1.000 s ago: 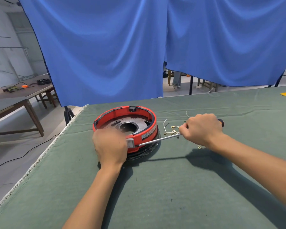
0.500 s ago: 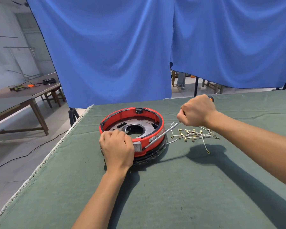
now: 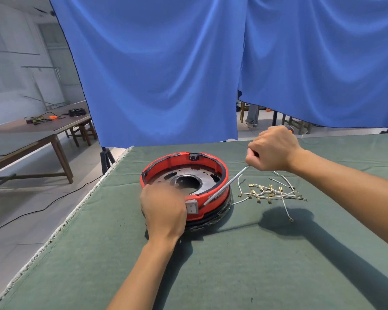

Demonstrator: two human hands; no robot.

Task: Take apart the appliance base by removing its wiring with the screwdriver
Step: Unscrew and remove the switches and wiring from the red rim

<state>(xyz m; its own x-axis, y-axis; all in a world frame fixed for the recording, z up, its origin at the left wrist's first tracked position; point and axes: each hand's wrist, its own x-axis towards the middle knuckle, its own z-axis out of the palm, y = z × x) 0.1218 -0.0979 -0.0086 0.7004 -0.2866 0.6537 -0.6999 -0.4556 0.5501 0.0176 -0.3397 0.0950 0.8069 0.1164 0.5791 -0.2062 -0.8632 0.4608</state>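
Beside the round red plastic appliance base (image 3: 213, 199) gripped by the left hand (image 3: 164, 209), loose white wires (image 3: 270, 193) lie under the right hand (image 3: 272, 151) clutching a steel-shafted screwdriver (image 3: 225, 186).

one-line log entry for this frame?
left hand: grips base rim | right hand: holds screwdriver, tip at rim | wires: loose on table

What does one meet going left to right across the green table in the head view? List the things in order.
Left hand → white switch → screwdriver → loose wires with brass terminals
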